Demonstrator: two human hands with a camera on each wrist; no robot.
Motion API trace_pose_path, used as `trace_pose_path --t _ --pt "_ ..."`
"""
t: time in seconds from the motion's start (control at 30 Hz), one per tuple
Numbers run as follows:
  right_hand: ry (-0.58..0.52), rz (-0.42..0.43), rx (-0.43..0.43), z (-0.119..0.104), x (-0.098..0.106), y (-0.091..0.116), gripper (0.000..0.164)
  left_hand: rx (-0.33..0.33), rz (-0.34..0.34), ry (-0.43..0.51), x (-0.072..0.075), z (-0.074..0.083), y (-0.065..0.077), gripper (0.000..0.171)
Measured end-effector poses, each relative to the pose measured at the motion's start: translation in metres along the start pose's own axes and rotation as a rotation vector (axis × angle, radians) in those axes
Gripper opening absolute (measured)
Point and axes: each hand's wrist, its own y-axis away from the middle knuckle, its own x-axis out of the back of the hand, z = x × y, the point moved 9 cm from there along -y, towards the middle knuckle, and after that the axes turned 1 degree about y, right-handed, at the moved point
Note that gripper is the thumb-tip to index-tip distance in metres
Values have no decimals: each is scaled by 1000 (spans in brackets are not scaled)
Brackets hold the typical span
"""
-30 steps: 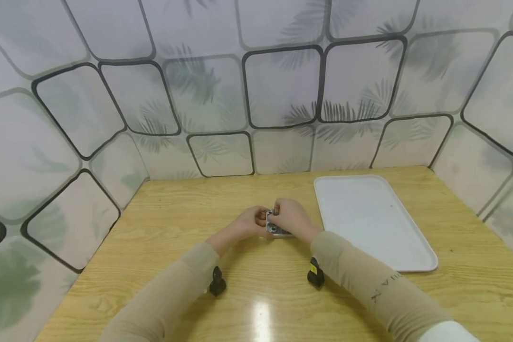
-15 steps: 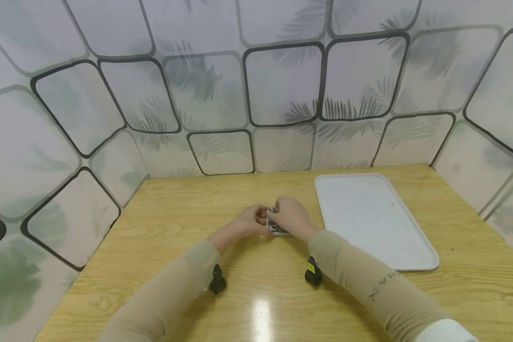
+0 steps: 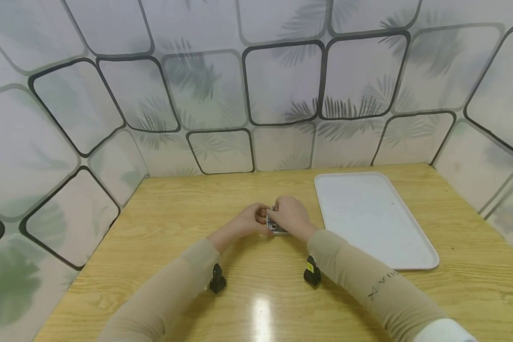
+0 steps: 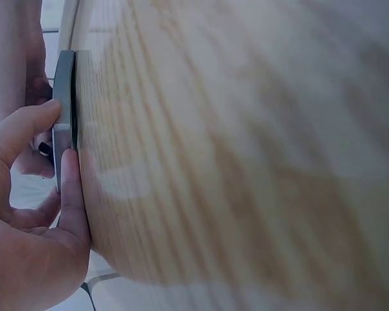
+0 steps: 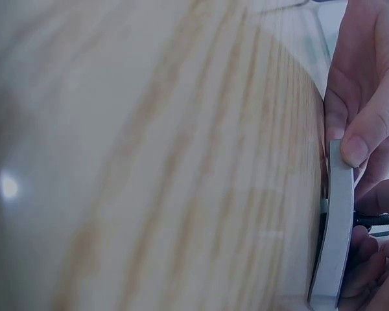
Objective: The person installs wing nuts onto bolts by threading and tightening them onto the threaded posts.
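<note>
A flat grey metal-edged part (image 3: 274, 227) lies on the table, a dark face with a round detail upward. My left hand (image 3: 253, 220) grips its left side; in the left wrist view the thumb presses its rim (image 4: 63, 84) and a finger lies against its lower edge. Over the part, my right hand (image 3: 291, 214) is curled and pinches a thin black threaded piece, like a screw (image 5: 372, 220), which stands out from the part's upper face. The right hand covers much of the part in the head view, so the tip of the threaded piece is hidden.
A white tray (image 3: 367, 218) lies right of my hands on the wooden table (image 3: 188, 204). Patterned cloth walls (image 3: 282, 85) rise behind and at both sides. A black wrist device (image 3: 217, 279) hangs under the left sleeve, another black device (image 3: 312, 271) under the right.
My right wrist has turned slightly and shifted a little to the left. Both hands keep their holds on the metal part and the threaded piece.
</note>
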Motion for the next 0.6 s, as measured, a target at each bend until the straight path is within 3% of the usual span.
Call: trace_pose_path --t 0.6 --pt "-57 -18 1 3 1 0 27 -7 -3 12 0 -1 -2 81"
